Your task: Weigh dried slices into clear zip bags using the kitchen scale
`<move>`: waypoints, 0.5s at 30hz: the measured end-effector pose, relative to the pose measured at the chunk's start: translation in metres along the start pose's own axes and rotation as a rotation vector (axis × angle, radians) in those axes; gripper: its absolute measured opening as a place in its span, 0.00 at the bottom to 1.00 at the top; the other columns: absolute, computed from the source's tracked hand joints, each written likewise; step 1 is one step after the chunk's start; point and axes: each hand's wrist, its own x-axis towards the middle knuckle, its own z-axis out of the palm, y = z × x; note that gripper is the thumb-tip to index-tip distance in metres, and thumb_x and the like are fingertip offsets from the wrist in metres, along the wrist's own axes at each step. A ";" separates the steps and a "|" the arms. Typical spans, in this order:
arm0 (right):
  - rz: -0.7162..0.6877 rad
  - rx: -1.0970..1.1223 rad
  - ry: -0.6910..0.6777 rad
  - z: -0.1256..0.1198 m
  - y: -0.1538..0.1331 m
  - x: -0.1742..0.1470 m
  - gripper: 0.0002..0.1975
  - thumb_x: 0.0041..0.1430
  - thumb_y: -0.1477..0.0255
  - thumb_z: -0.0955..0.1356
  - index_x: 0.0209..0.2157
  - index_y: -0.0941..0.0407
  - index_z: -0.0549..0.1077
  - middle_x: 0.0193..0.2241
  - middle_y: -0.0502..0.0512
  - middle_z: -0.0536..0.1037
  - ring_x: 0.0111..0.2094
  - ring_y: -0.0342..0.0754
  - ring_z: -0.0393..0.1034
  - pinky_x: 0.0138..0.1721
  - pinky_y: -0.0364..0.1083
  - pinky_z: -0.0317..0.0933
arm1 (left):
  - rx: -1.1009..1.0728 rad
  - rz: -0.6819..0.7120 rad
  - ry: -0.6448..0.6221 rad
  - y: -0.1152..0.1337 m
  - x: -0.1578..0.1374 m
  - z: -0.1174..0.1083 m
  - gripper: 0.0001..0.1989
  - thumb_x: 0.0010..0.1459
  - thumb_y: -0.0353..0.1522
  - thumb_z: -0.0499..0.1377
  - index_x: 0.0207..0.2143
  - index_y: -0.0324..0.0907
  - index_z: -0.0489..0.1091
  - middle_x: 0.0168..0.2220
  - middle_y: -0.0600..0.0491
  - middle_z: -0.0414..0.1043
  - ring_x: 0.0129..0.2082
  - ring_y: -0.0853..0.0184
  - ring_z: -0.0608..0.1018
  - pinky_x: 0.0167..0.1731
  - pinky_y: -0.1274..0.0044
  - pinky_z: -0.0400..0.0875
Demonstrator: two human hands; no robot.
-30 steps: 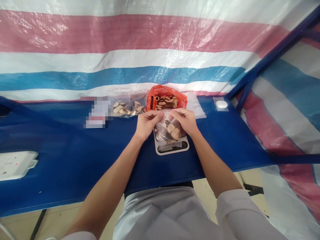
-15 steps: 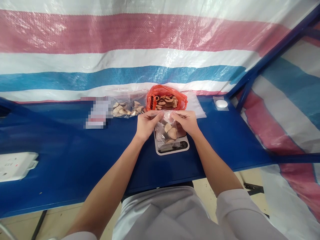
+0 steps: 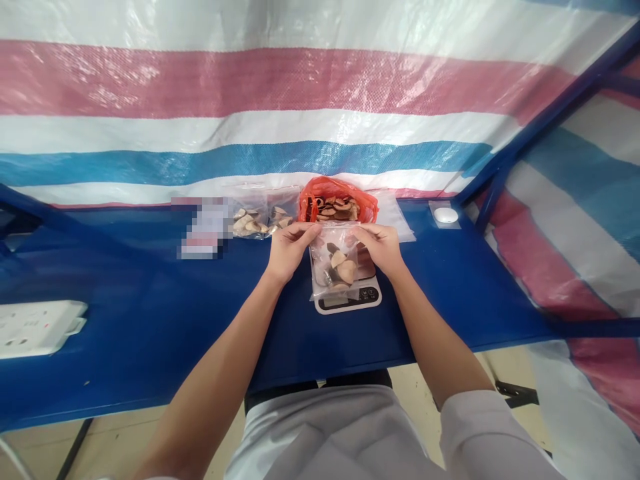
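A clear zip bag (image 3: 335,263) with several pale and dark dried slices in its lower part hangs from my two hands. My left hand (image 3: 290,248) pinches its top left corner. At the top right corner, my right hand (image 3: 381,248) grips the same edge between thumb and fingers. Under and behind the bag lies a white kitchen scale (image 3: 373,297), its display partly covered. Just beyond my hands stands an open red plastic bag (image 3: 310,193) full of dried brown slices.
Two filled clear bags (image 3: 250,223) lie left of the red bag, with a blurred packet (image 3: 205,230) beside them. Flat clear bags (image 3: 400,223) lie to its right, near a white round object (image 3: 445,215). A power strip (image 3: 40,327) sits at the left on the blue table (image 3: 165,333).
My hands have moved slightly apart, pulling the bag's top edge straighter. The view has shifted a little. Both hands keep hold of the bag.
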 end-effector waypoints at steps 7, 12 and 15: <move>0.009 0.034 0.018 0.000 -0.002 0.000 0.20 0.52 0.51 0.73 0.25 0.55 0.80 0.21 0.49 0.78 0.23 0.45 0.72 0.25 0.44 0.71 | -0.053 -0.096 -0.074 0.002 0.000 -0.007 0.21 0.46 0.49 0.72 0.33 0.41 0.81 0.28 0.52 0.79 0.27 0.67 0.77 0.30 0.75 0.75; 0.041 0.072 0.035 0.003 -0.006 0.001 0.20 0.50 0.50 0.74 0.28 0.55 0.81 0.21 0.48 0.78 0.23 0.46 0.73 0.25 0.45 0.72 | 0.081 -0.009 -0.077 0.014 -0.002 -0.004 0.24 0.49 0.53 0.69 0.31 0.40 0.79 0.25 0.52 0.77 0.23 0.69 0.75 0.26 0.77 0.72; 0.055 0.107 -0.029 0.006 -0.009 -0.001 0.20 0.51 0.51 0.74 0.34 0.54 0.81 0.24 0.50 0.80 0.26 0.48 0.76 0.26 0.46 0.73 | 0.165 0.108 -0.023 0.022 -0.003 -0.002 0.23 0.54 0.52 0.65 0.29 0.40 0.77 0.24 0.52 0.76 0.23 0.69 0.74 0.26 0.77 0.70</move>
